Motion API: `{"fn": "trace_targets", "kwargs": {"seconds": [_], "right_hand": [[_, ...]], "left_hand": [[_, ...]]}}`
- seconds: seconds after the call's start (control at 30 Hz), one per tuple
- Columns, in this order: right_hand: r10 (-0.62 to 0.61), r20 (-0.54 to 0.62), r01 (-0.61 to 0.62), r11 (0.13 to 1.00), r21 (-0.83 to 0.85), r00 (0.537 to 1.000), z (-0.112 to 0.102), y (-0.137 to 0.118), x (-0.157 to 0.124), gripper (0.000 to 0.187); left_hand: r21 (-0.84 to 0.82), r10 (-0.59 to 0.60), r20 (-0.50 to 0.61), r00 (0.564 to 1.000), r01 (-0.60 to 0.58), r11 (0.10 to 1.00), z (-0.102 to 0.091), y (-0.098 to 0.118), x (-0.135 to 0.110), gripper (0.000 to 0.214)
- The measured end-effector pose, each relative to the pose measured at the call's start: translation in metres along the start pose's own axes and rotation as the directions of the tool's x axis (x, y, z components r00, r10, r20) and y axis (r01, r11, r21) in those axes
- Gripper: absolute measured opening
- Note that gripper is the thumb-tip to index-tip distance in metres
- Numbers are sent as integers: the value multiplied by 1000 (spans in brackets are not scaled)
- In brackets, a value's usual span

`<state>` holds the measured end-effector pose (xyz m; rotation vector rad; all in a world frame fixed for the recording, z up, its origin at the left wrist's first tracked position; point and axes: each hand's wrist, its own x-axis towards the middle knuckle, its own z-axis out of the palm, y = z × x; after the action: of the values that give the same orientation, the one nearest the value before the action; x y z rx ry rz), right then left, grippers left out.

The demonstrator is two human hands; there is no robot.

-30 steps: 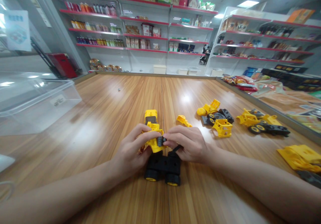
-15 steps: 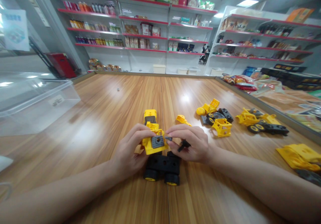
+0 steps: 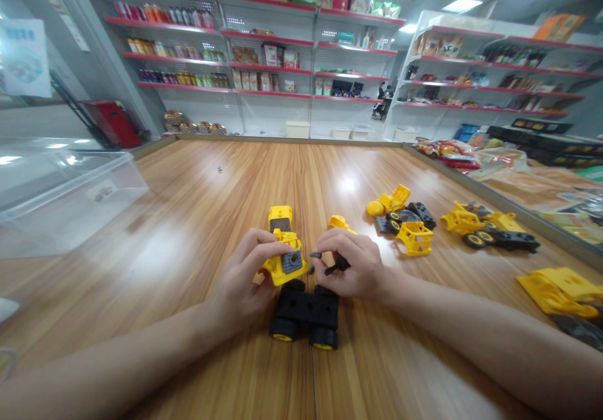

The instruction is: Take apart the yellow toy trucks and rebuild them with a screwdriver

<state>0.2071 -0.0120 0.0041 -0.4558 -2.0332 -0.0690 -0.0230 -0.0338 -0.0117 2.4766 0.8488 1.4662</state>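
Yellow body block with a grey socket plate on its face, held clear of the table near the middle of the near edge; pinched between thumb and curled fingers of the left hand. Small black pin just beside the socket, tip toward it, not seated; nipped between thumb and forefinger of the right hand, with a second dark piece tucked under the same fingers. Black wheeled chassis directly below both hands, resting on the table, nothing yellow mounted on it.

Judged state: block and chassis separate, pin not yet in, most parts loose.

Behind the hands, toward the table's middle: yellow cab and small yellow scoop-like part, both loose. Toward the right edge: cluster of yellow and black parts, unassembled. Farther along that edge: partly built yellow vehicle on its own black base. At the near right corner: flat yellow panels. At the left edge: clear plastic bin. Beyond the far edge: shop shelves.
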Motion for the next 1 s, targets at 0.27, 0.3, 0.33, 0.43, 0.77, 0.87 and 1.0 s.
{"fn": "trace_targets", "kwargs": {"seconds": [0.27, 0.3, 0.33, 0.43, 0.77, 0.87, 1.0], "right_hand": [[-6, 173, 1, 1000, 30, 985, 4, 8, -7, 21], [-30, 201, 24, 999, 32, 979, 4, 8, -8, 26], [-54, 224, 47, 998, 34, 973, 4, 9, -8, 31], [-97, 234, 94, 995, 25, 967, 3, 9, -7, 37], [-116, 201, 114, 993, 19, 973, -1, 5, -4, 27], [-116, 178, 112, 993, 36, 977, -3, 4, -2, 25], [-122, 193, 111, 991, 68, 974, -6, 3, -2, 25]], "left_hand": [[44, -44, 51, 998, 42, 998, 2, 0, 1, 47], [45, -30, 55, 998, 27, 999, 2, 0, 1, 47], [45, -19, 60, 998, 16, 999, 2, 0, 1, 48], [37, -11, 68, 998, 8, 999, 1, 1, 1, 48], [34, 64, 23, 998, -65, 997, 0, 4, 3, 41], [30, 72, 18, 997, -73, 997, 0, 4, 2, 40], [40, 73, 5, 997, -73, 997, 0, 4, 3, 38]]}}
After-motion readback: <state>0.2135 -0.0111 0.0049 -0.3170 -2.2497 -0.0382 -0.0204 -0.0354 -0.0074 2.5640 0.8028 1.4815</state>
